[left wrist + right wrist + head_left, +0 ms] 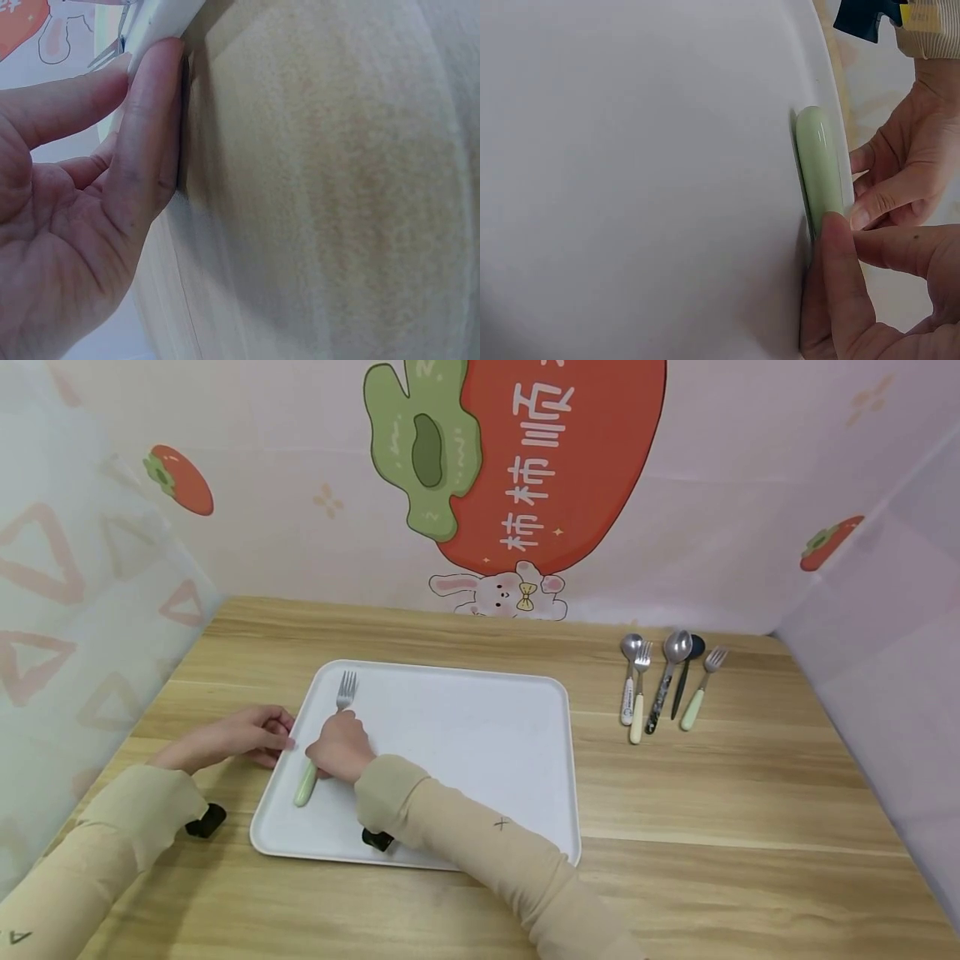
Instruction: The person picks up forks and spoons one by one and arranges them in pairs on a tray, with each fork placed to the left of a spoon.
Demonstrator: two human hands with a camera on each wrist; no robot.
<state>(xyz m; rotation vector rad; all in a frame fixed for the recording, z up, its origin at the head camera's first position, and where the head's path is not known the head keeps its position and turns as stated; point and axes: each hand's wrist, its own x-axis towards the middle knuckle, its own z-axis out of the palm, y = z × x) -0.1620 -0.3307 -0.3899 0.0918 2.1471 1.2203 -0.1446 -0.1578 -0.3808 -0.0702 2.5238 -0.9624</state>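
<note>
We see the wooden tabletop (pixel 750 827) stretch across the right of the frame, past the right edge of the white tray (pixel 465 735). The left hand (pixel 258 735) has its grip pinching the tray's left rim; the right hand's (pixel 342 747) grip grasps the green-handled fork (pixel 306 785), which we find inside that rim, its surface spreading rightward.

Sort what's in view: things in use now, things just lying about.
In use:
green-handled fork, in the right hand
white tray, left hand at its rim

Apparently just lying about, right of the tray:
white-handled spoon
cream-handled fork
patterned-handled spoon
black spoon
second green-handled fork
</note>
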